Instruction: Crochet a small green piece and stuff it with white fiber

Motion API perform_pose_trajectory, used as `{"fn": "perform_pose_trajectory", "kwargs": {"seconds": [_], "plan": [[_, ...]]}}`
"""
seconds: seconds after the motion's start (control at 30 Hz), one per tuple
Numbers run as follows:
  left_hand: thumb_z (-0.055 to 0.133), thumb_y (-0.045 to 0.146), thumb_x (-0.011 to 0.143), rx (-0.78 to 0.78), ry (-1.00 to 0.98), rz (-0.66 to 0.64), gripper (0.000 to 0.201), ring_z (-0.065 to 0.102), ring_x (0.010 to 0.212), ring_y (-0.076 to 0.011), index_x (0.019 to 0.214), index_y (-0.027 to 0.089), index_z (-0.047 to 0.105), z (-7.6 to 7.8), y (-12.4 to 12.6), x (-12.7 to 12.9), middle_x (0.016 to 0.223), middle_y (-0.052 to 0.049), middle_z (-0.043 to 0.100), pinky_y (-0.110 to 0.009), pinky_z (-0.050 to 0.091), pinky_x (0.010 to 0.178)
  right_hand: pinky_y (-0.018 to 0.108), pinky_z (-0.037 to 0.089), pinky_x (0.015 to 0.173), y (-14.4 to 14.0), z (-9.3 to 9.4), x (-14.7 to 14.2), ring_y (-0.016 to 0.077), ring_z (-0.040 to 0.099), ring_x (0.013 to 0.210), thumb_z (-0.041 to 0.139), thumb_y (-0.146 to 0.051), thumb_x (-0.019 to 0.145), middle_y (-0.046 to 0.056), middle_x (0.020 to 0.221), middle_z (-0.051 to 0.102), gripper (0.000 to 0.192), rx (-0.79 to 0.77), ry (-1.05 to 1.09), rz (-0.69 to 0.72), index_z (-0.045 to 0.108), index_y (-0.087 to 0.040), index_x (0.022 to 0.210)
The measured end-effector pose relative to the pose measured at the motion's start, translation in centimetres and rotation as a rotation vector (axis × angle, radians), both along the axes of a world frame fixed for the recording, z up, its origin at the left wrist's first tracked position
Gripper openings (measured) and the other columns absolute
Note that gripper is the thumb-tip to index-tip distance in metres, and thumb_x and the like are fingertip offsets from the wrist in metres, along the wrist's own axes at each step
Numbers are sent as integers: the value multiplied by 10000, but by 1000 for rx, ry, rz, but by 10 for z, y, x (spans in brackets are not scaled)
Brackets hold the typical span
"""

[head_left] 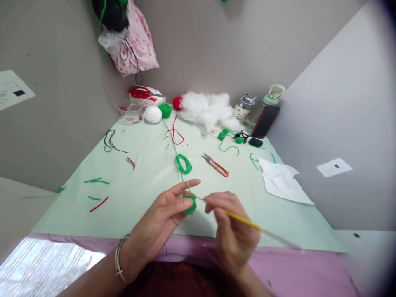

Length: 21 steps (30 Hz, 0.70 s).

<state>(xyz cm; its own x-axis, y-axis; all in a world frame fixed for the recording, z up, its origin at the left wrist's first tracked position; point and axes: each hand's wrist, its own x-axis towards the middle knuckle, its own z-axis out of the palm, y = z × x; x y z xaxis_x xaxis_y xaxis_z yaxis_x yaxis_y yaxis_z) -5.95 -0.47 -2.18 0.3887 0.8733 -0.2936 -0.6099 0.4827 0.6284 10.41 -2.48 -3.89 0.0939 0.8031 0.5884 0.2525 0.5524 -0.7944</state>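
Note:
My left hand (163, 214) pinches a small green crochet piece (189, 205) between thumb and fingers, its index finger stretched out with green yarn running over it. A crochet hook with a yellow handle (244, 220) is gripped in my right hand (232, 231), slightly blurred. The hook's metal tip reaches to the edge of the green piece. From there the yarn leads up the table, past a loose coil of green yarn (184, 164), toward a green yarn ball (165, 110).
Orange thread snips (215, 165) lie beyond my hands. White stuffing (207, 109), a white yarn ball (153, 114) and red scissors (140, 92) sit at the back. Right are a bottle (262, 107), a phone (266, 121) and crumpled paper (282, 180). Yarn scraps (97, 180) lie left.

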Motion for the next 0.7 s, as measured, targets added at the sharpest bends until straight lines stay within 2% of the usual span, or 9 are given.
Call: {"fn": "perform_pose_trajectory", "kwargs": {"seconds": [0.1,0.2,0.27,0.37,0.47,0.6,0.7], "plan": [[887,254,821,61,54,48,351,545,810,-109,1167,239,838,-1,-1,-1,846,18,645,-239,455,851,336,534,663,4,5,-1,172,641,725,597,-204,1053,30,861,733,232,-133,270,73,809,-297,1038],[866,266,859,171,156,40,343,610,941,-159,1198,298,820,-5,-5,1,941,2,712,-286,453,940,336,557,720,6,4,-4,183,674,818,648,-246,1034,42,924,766,188,-199,282,174,829,-295,1013],[820,303,909,219,210,20,346,617,1016,-195,1254,316,794,-7,-8,2,1024,-15,735,-322,447,978,326,558,727,7,3,-5,179,675,827,669,-257,1024,42,935,780,172,-230,282,172,836,-293,1003],[753,333,960,242,281,38,336,589,994,-201,1294,302,776,-9,-8,0,1032,-19,706,-330,439,960,289,534,681,9,1,-4,134,634,714,666,-277,1031,22,906,775,168,-286,393,172,827,-283,984],[742,321,959,255,316,56,325,576,975,-198,1282,303,778,-9,-8,-3,993,-11,659,-319,437,929,275,539,676,10,1,-3,120,645,696,647,-307,1044,18,903,769,189,-338,498,224,811,-265,959],[757,316,947,285,361,65,330,567,945,-191,1276,314,775,-7,-8,-6,953,-5,624,-309,450,894,283,551,689,8,4,-2,127,661,715,582,-306,1077,22,918,762,237,-324,462,231,786,-255,968],[759,282,939,327,438,93,321,573,949,-190,1258,316,779,-6,-9,-7,937,-2,624,-312,454,923,312,564,712,3,6,0,147,669,749,538,-239,1088,39,958,766,245,-246,286,175,773,-254,1018]]}}
